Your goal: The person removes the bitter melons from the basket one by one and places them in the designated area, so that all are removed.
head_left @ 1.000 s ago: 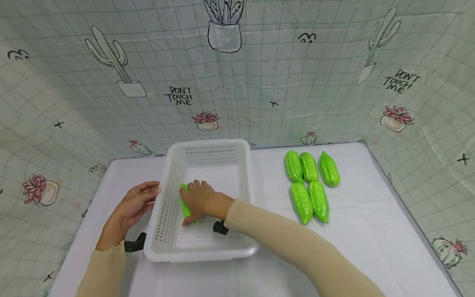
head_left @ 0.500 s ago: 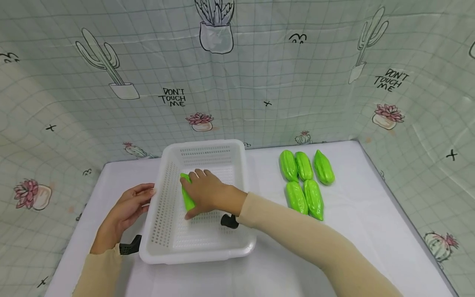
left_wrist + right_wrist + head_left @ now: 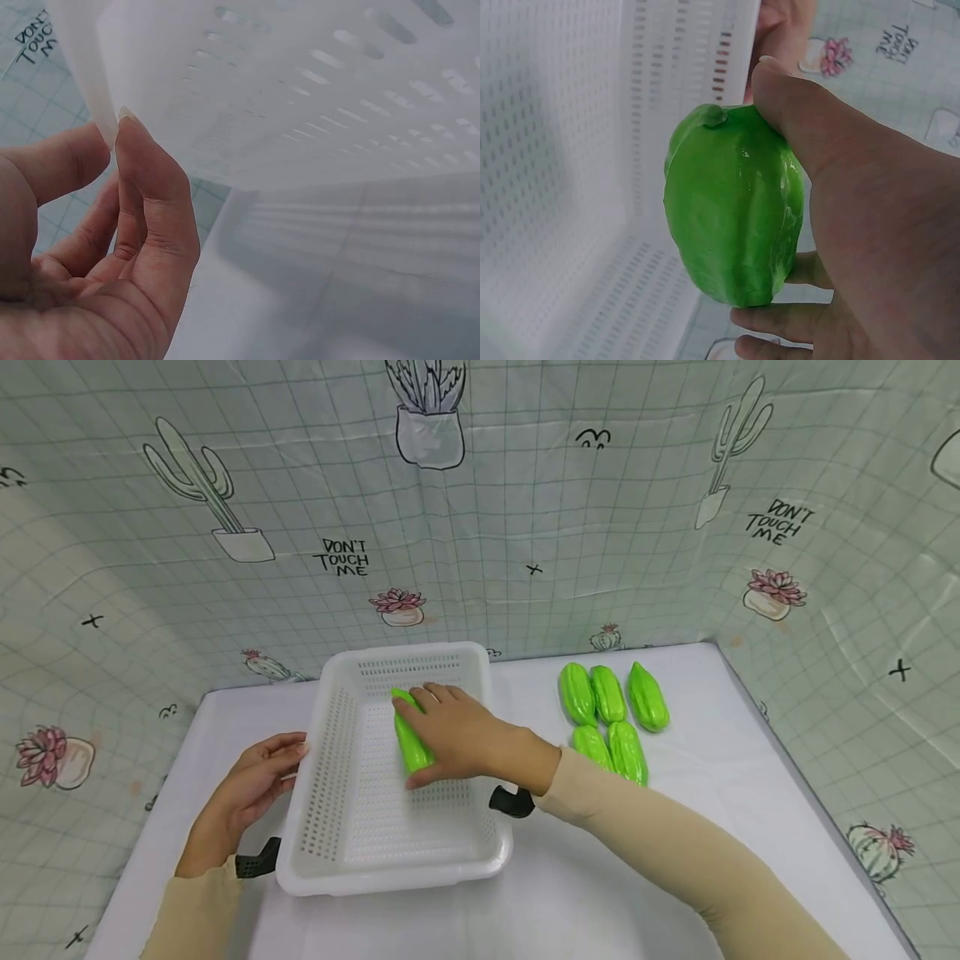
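A glossy green ribbed bitter melon (image 3: 412,745) is in my right hand (image 3: 461,735), inside the outline of a white perforated plastic basket (image 3: 390,883) in the head view. Thumb and fingers grip its sides; the right wrist view shows the melon (image 3: 731,210) end-on, its stem nub up, with the basket wall beyond. At the basket's left side, my left hand (image 3: 258,781) pinches the rim between thumb and index finger, the other fingers loosely bent below, as the left wrist view shows. The palm hides part of the melon from above.
Several more green bitter melons (image 3: 648,697) lie grouped on the white tablecloth (image 3: 585,885) right of the basket; my right forearm covers the lower ends of the nearest ones. A patterned cloth backdrop (image 3: 480,510) rises behind and along the sides of the table.
My right hand has moved right and farther back with the bitter melon, from the basket's left wall toward its middle. My left hand stays at the rim. The head view has shifted slightly.
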A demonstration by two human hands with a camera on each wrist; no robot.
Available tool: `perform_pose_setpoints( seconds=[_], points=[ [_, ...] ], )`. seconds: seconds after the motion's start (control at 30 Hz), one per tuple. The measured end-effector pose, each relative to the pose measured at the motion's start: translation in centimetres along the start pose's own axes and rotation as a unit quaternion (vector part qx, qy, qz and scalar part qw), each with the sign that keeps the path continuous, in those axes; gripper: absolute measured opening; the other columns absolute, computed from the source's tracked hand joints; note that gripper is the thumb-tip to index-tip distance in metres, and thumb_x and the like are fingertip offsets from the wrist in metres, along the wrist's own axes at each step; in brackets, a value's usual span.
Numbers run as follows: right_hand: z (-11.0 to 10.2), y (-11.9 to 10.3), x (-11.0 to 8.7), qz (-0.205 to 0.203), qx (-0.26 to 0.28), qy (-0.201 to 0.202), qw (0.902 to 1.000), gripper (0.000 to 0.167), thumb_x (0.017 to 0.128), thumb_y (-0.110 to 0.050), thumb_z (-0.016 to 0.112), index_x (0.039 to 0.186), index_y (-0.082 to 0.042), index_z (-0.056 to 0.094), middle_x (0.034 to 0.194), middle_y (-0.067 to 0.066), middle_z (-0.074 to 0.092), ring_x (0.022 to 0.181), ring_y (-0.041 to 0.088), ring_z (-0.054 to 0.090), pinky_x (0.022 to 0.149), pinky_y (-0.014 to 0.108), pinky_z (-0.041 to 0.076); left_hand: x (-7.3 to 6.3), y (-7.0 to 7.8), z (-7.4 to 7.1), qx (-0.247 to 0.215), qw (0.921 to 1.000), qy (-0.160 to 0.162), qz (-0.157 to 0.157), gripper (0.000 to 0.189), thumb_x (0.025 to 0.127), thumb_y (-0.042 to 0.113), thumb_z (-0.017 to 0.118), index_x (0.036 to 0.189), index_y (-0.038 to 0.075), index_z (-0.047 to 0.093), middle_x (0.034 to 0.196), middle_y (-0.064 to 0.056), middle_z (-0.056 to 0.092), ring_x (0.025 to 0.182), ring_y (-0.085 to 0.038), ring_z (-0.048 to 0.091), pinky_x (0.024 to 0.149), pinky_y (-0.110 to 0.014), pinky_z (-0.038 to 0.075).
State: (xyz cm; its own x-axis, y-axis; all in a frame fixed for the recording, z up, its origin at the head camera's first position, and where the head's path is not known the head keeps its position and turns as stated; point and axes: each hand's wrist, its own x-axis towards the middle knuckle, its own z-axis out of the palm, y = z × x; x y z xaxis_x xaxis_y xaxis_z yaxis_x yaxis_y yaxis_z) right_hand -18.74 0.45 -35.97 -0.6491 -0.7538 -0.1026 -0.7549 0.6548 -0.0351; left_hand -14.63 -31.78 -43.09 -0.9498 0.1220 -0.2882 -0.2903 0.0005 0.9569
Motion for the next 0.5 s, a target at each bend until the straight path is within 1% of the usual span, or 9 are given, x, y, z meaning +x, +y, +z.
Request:
perform_pose_setpoints(
  seconds=[0.13, 0.33, 0.5],
  points=[
    [-0.1, 1.4, -1.4, 0.009, 0.019, 0.015, 0.9997, 0.112, 0.087, -0.071, 0.076, 0.167, -0.009, 0.027, 0.167, 0.017, 0.036, 0.156, 0.037, 0.032, 0.129, 0.048, 0.025, 0.0, 0.0, 0.0, -0.004, 1.0, -0.003, 0.002, 0.021, 0.109, 0.013, 0.06, 0.131, 0.012, 0.057, 0.108, 0.012, 0.073, 0.098, -0.005, 0.07, 0.083, -0.024, 0.061],
    [-0.5, 3.2, -3.5, 0.026, 0.053, 0.038, 0.9976, 0.112, 0.087, -0.066, 0.079, 0.166, -0.006, 0.028, 0.168, 0.021, 0.034, 0.156, 0.04, 0.031, 0.129, 0.052, 0.025, 0.0, 0.0, 0.0, -0.004, 1.0, -0.003, -0.001, 0.019, 0.109, 0.013, 0.061, 0.128, 0.014, 0.059, 0.108, 0.012, 0.073, 0.098, -0.005, 0.07, 0.083, -0.024, 0.06],
    [-0.4, 4.8, -5.1, 0.036, 0.063, 0.064, 0.9953, 0.111, 0.087, -0.065, 0.079, 0.166, -0.004, 0.03, 0.167, 0.022, 0.036, 0.155, 0.042, 0.033, 0.128, 0.053, 0.027, 0.0, 0.0, 0.0, -0.001, 1.0, -0.002, 0.001, 0.023, 0.109, 0.013, 0.061, 0.132, 0.01, 0.057, 0.108, 0.012, 0.073, 0.098, -0.005, 0.07, 0.082, -0.023, 0.06]
  ],
)
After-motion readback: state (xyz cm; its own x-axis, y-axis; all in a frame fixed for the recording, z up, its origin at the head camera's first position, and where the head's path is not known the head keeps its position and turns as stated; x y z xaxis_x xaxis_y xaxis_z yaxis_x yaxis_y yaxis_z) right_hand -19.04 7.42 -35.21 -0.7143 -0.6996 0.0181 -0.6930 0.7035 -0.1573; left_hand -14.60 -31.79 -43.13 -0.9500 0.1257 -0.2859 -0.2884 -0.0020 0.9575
